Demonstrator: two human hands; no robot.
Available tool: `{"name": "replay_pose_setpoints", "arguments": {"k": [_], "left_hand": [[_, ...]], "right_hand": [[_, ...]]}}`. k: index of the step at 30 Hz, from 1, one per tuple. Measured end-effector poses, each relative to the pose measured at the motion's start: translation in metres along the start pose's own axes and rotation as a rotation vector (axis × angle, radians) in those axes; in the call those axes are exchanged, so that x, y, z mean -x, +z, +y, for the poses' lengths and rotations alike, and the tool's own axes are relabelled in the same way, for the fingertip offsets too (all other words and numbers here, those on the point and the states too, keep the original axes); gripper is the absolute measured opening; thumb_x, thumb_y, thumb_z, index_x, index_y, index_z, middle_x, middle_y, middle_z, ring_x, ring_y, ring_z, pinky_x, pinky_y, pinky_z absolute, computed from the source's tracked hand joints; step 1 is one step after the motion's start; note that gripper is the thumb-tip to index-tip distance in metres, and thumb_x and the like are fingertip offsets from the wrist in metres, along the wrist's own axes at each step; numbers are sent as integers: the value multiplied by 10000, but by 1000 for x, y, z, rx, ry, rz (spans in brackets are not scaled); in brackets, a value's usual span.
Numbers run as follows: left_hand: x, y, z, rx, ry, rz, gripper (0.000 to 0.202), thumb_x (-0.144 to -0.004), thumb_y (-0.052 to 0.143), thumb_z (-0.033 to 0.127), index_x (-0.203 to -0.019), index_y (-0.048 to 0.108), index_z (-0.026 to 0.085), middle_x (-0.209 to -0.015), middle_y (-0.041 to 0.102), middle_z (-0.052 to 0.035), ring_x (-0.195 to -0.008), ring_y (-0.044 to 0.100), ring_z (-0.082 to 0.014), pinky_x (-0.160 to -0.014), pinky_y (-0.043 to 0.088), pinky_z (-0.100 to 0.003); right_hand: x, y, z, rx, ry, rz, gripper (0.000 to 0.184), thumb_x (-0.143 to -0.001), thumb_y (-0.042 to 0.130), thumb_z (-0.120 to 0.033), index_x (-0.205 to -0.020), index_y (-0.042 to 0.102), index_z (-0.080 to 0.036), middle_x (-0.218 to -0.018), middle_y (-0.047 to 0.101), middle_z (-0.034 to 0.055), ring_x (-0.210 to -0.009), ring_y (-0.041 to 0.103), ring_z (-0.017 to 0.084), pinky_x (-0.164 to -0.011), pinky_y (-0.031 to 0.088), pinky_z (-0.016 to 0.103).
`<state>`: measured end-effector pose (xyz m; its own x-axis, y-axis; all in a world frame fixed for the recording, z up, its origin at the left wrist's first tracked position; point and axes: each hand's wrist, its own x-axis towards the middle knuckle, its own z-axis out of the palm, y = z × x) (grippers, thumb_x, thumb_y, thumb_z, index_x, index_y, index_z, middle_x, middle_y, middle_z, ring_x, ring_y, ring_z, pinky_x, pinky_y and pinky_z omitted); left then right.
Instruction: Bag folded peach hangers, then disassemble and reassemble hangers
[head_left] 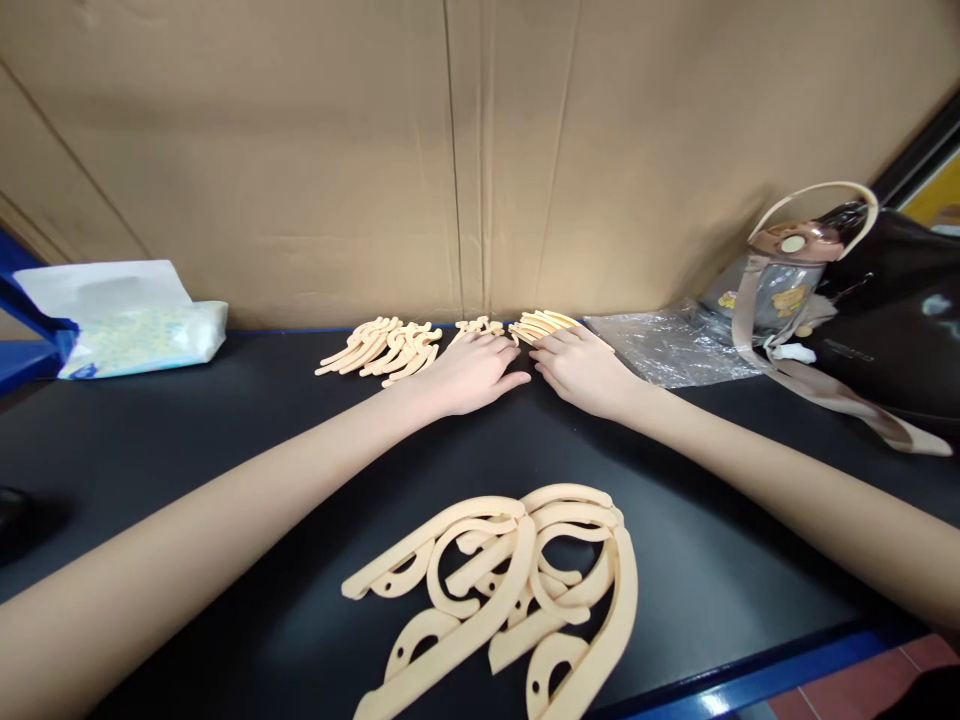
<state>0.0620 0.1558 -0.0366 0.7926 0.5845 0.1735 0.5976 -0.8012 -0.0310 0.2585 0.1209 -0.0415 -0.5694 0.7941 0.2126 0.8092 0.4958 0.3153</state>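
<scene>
Both my hands reach to the far side of the black table. My left hand is palm down over a small pile of cream plastic hook pieces, thumb spread and fingers stretched out; its fingertips are partly hidden. Beside it, my right hand lies over the near end of a stack of curved cream plastic strips, fingers slightly apart. Nothing shows held in either hand. Left of my left hand are more curved cream arm pieces. Nearest me, several assembled cream folding hangers overlap in a heap.
A tissue pack sits at the far left. To the right are a clear plastic bag, a strapped water bottle and a black bag. Brown cardboard stands upright along the back. The table's blue edge is at lower right.
</scene>
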Motion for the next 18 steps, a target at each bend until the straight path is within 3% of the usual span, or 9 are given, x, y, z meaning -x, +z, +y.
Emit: {"name": "replay_pose_setpoints", "arguments": {"k": [4,7,10,14,18], "left_hand": [[17,-11,5,13,-23,18,569,-1043,301,468,-1376,530,69,-1455,513,-190,-1337,459,-330,-1138,291,-449],[42,-29,11,55,-52,13,579,-1039,293,471,-1427,475,82,-1477,493,-168,-1345,453,-296,-1135,312,-412],[68,-45,16,175,-135,10,567,-1026,289,492,-1424,478,135,-1460,511,-129,-1349,445,-267,-1136,317,-396],[94,-54,21,337,-269,57,529,-1005,313,537,-1365,531,216,-1429,541,-72,-1339,456,-251,-1132,319,-382],[109,-54,23,491,-326,144,460,-996,347,558,-1224,613,260,-1301,627,-40,-1237,535,-255,-1063,375,-360]], "right_hand": [[2,-7,2,-62,10,37,342,-1004,409,-154,-1158,695,-47,-1238,667,190,-1178,581,319,-1042,361,442],[10,-25,-7,-272,-2,82,309,-992,471,-169,-1203,676,-76,-1231,674,157,-1156,593,295,-1030,387,425],[26,-48,-33,-584,-116,54,293,-1011,507,-296,-1167,697,-137,-1149,693,96,-1079,617,236,-967,440,375],[44,-67,-73,-761,-198,2,381,-928,611,-512,-1050,741,-175,-1051,659,72,-981,597,217,-890,454,364],[46,-66,-92,-795,-118,-38,179,-911,673,-322,-826,712,-170,-860,601,28,-829,559,168,-742,429,299]]}}
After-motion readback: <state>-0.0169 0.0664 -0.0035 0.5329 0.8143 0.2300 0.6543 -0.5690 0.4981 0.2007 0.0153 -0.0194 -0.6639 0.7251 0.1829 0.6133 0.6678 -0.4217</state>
